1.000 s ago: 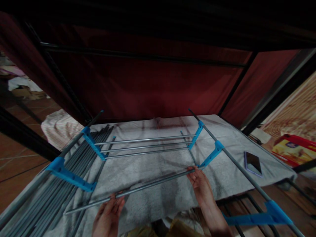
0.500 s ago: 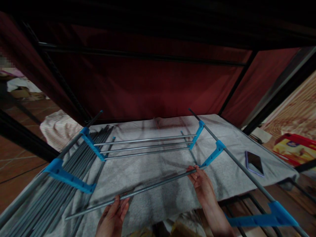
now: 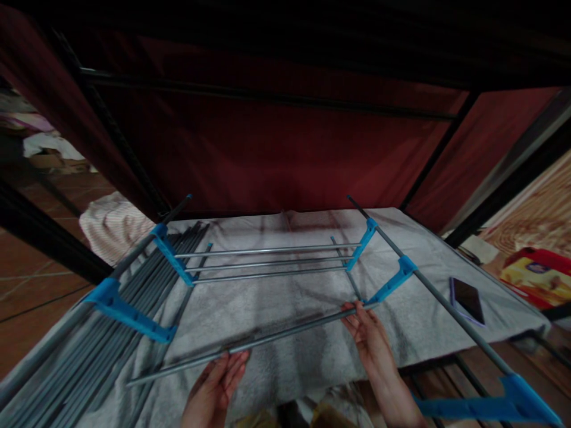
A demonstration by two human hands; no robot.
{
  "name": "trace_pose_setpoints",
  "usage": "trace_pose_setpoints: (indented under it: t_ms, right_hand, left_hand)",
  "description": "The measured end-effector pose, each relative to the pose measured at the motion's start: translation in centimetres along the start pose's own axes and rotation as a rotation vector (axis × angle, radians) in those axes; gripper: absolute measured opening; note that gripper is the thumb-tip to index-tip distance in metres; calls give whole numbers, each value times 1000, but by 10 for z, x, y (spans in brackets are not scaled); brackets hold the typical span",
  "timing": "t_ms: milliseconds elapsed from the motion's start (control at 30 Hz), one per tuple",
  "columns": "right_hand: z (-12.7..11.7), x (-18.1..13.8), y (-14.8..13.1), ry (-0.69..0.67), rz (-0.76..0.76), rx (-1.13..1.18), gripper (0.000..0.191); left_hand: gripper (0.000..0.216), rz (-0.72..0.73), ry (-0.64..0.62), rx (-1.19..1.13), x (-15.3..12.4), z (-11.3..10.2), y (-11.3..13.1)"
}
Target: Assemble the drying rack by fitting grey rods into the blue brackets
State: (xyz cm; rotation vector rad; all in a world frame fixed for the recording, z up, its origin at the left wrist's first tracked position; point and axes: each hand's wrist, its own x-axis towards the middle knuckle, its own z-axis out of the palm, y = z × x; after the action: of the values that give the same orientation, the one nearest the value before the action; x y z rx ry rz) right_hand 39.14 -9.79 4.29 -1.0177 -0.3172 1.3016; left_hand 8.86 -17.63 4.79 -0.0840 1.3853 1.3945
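Observation:
A thin grey metal rod [image 3: 285, 333] slants across the front of the cloth, held in both hands. Toward its left part, my left hand [image 3: 218, 380] is closed around it; the rod's left end sticks out free. My right hand [image 3: 368, 333] pinches the other end, close against a blue plastic bracket [image 3: 390, 282] on the right long tube [image 3: 441, 303]. Whether the rod's tip sits inside the bracket I cannot tell. Facing it on the left is another blue bracket [image 3: 134, 315]. Farther back, three rods [image 3: 267, 266] span between two more blue brackets.
Many loose grey tubes [image 3: 120, 321] lie along the left side of the grey cloth [image 3: 294, 309]. A phone [image 3: 467, 300] rests at the right, near a red and yellow package [image 3: 537, 276]. Dark metal posts and red fabric [image 3: 276, 160] enclose the back.
The camera view has shifted slightly. My left hand has moved a little right along the rod, and the rod's right end now reaches farther toward the right bracket.

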Motion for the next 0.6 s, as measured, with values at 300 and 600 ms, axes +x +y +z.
trace_pose_setpoints:
  t_ms: [300,600]
  right_hand:
    - [-4,-2,-5,23,-7,-8,31]
    - [11,-17,-12,22,20,43,32]
  left_hand:
    - [30,531,-249,482,-42,11,-19]
    - [38,856,-409,959,-12,10,-13]
